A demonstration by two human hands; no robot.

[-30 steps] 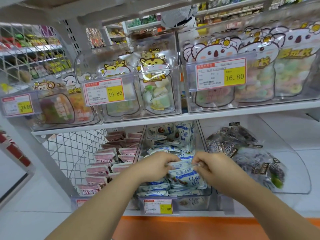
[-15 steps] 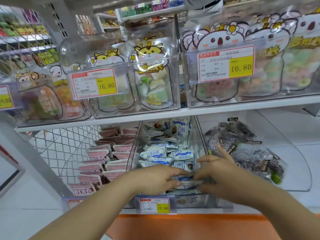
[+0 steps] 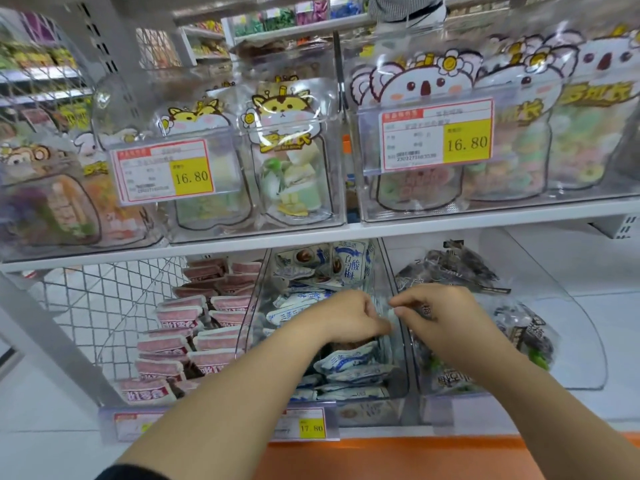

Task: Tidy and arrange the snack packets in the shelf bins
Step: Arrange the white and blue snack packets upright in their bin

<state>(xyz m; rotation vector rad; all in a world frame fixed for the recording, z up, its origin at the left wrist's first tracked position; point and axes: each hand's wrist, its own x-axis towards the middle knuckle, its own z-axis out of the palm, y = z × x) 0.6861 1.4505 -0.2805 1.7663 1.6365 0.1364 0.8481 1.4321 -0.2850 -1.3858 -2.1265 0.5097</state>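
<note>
Blue-and-white snack packets (image 3: 349,362) lie heaped and skewed in the clear middle bin (image 3: 367,412) on the lower shelf, a few propped upright at the back. A person's two hands meet over the right side of that heap. The left hand (image 3: 346,318) is curled knuckles-up on top of the packets, and the right hand (image 3: 446,317) reaches in from beside the bin's right wall, with thumb and forefinger drawn close together. A pale blur sits between the two hands. It may be a packet edge, but I cannot tell whether either hand actually holds one.

The step looks like straightening this heap. To do it well, they would likely lift loose packets clear, turn them label-up and lay them in flat overlapping rows without crushing them. Most packets lie just below and in front of the fingers (image 3: 408,301), some hidden under the left wrist.

Pink packets (image 3: 194,341) fill the bin to the left in neat rows, and dark packets (image 3: 457,268) fill the bin to the right. A yellow price tag (image 3: 311,427) hangs below, and animal-shaped pouches (image 3: 287,161) stand on the shelf above
</note>
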